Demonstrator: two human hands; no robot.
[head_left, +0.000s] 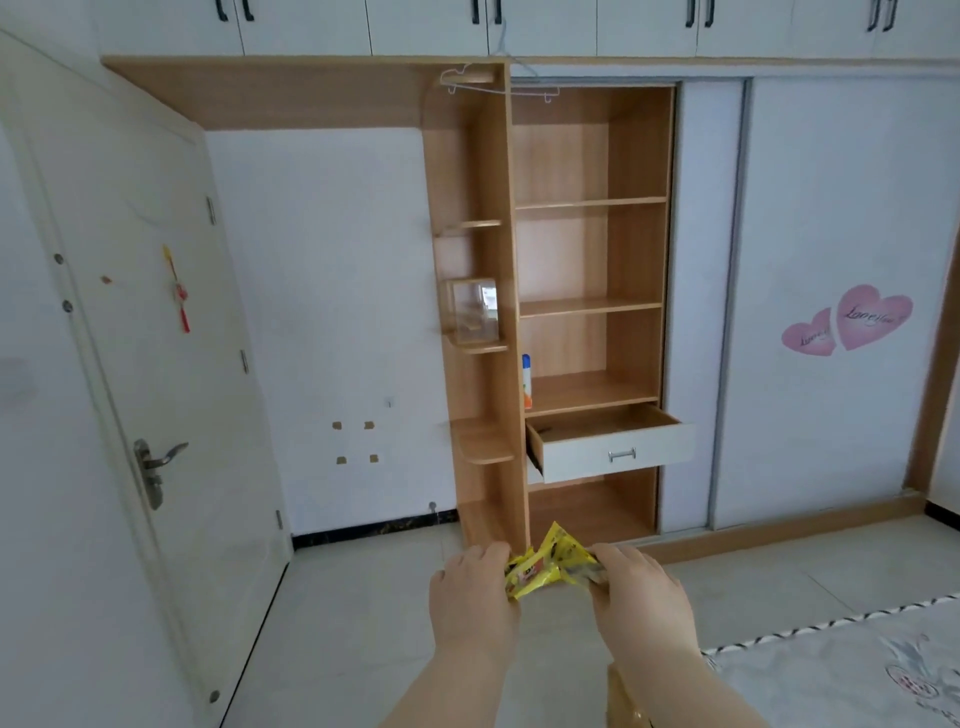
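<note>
We count two hands and one small bunch of yellow packets (550, 564) held between them. How many packets make up the bunch we cannot tell, since they overlap and crumple together. Our left hand (470, 587) pinches the left end with curled fingers, and our right hand (641, 592) grips the right end the same way, backs of both turned up. The bunch hangs in the air above the floor. Its long axis runs across from one hand to the other, and one corner sticks up and away from us.

Straight ahead of the hands stands a wooden wardrobe (491, 208) with one drawer (618, 452) pulled open. Above that drawer sits one bottle (527, 382) at the left edge of a shelf. Farther up and slightly left, one clear box (474, 312) sits on a small rounded side shelf, and one wire hanger (498, 88) hangs at the top. Far to the right of the hands, two pink heart stickers (852, 319) mark a white sliding panel. Well to the left is one white door (156, 364) with a metal handle (161, 457). Pale floor tiles (363, 623) lie beneath the hands, and a bed (831, 675) edge shows just right of our right forearm.
</note>
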